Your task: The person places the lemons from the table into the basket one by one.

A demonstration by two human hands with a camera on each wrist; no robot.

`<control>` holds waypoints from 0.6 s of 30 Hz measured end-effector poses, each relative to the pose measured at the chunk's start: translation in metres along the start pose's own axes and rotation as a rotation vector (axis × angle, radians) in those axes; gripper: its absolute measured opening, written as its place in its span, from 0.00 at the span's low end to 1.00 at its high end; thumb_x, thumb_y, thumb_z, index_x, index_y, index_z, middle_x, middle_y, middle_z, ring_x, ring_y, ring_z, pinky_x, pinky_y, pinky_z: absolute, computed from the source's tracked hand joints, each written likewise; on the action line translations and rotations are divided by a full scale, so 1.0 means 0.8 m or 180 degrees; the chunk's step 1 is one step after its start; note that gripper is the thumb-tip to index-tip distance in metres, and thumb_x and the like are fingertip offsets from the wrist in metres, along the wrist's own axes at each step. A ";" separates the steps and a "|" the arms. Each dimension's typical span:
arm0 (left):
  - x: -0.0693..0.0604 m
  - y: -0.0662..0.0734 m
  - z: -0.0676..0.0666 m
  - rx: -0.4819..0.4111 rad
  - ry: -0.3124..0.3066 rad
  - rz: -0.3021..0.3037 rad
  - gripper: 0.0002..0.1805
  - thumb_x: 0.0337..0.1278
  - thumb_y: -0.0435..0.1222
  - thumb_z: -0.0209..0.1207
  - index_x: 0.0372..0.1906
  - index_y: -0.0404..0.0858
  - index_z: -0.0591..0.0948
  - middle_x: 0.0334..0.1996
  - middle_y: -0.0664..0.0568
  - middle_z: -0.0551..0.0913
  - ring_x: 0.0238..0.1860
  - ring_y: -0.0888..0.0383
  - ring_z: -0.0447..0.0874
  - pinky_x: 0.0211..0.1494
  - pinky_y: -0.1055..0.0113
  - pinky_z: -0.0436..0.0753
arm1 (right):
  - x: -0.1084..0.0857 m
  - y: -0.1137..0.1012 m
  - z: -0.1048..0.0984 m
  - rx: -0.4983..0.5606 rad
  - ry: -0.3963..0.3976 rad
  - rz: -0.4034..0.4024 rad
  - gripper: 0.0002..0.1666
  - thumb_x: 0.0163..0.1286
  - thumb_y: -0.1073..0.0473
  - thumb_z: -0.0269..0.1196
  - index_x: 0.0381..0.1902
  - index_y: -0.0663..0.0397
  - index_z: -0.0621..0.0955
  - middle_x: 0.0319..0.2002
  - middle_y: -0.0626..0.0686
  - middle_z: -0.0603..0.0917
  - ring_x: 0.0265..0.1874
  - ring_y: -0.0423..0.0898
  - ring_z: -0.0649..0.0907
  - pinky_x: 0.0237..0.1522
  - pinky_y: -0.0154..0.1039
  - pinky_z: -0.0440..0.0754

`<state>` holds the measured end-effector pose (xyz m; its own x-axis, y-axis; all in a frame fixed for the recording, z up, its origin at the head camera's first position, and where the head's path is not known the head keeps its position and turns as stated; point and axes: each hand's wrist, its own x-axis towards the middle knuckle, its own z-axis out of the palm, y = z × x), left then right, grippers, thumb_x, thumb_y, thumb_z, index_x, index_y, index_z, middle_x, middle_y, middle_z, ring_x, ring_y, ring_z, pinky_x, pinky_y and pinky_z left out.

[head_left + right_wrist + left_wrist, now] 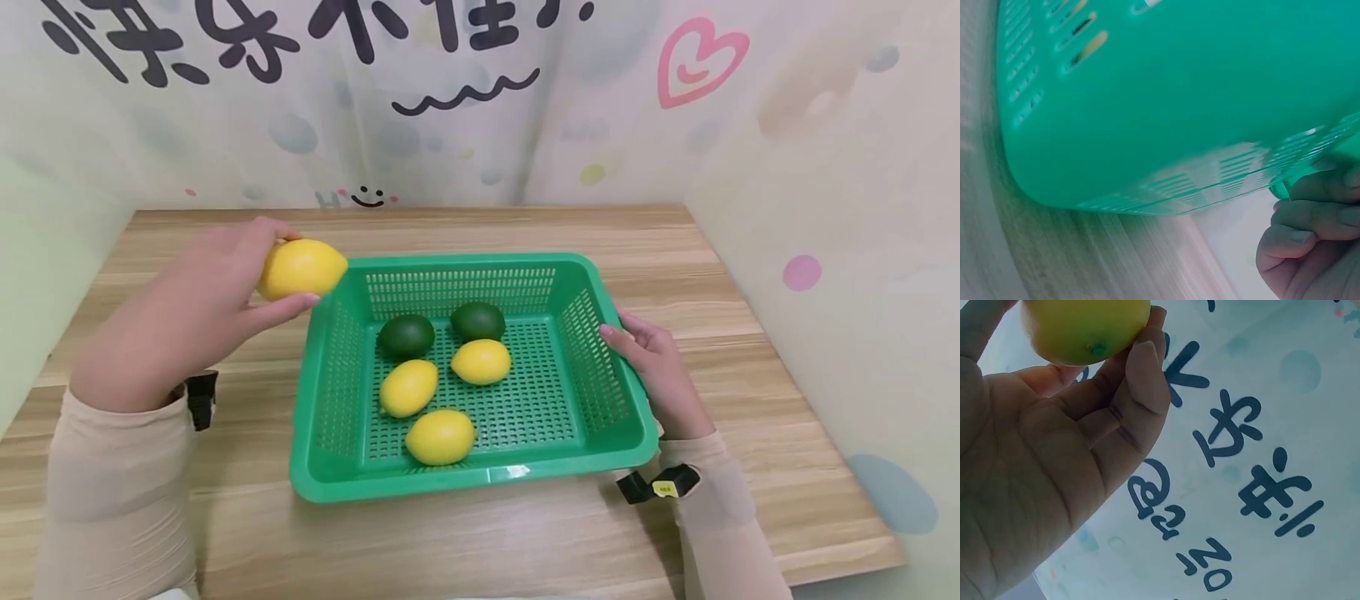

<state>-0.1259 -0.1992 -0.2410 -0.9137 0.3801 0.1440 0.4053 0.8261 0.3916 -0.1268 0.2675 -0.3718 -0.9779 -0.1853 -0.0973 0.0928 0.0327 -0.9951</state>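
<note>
My left hand (213, 292) grips a yellow lemon (303, 268) between thumb and fingers, above the back left corner of a green plastic basket (480, 482). In the left wrist view the lemon (1085, 331) shows its green stem end. My right hand (660, 371) holds the basket's right rim, thumb on top and fingers curled beneath; the right wrist view shows these fingers (1310, 219) beside the basket wall (1179, 100). Inside lie three lemons, one at the front (441, 437), one at left (408, 388), one at centre (481, 362), and two dark green fruits (406, 337) behind them.
The basket stands on a wood-grain table (360, 542). A printed curtain (465, 158) with dark lettering hangs behind the table's back edge. A pale wall (847, 333) borders the right side. Small black devices (675, 482) sit at the wrists.
</note>
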 end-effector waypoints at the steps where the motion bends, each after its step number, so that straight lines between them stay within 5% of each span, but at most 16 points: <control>1: 0.002 0.002 0.001 0.0007 -0.0011 0.0041 0.25 0.67 0.39 0.67 0.59 0.31 0.71 0.47 0.41 0.78 0.45 0.46 0.73 0.49 0.50 0.73 | -0.001 0.000 0.000 0.0001 0.0001 -0.0006 0.35 0.81 0.53 0.58 0.78 0.61 0.65 0.49 0.65 0.87 0.37 0.53 0.91 0.37 0.49 0.89; 18: 0.019 0.028 -0.001 0.0081 -0.0027 0.0293 0.26 0.68 0.42 0.66 0.61 0.33 0.71 0.49 0.40 0.77 0.46 0.45 0.72 0.49 0.49 0.75 | -0.001 -0.001 0.000 -0.0017 -0.0042 -0.0052 0.35 0.81 0.54 0.57 0.79 0.59 0.64 0.51 0.67 0.86 0.38 0.54 0.91 0.37 0.50 0.88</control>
<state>-0.1308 -0.1754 -0.2295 -0.8723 0.4582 0.1706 0.4883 0.7978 0.3538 -0.1263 0.2678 -0.3712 -0.9766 -0.1989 -0.0814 0.0759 0.0349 -0.9965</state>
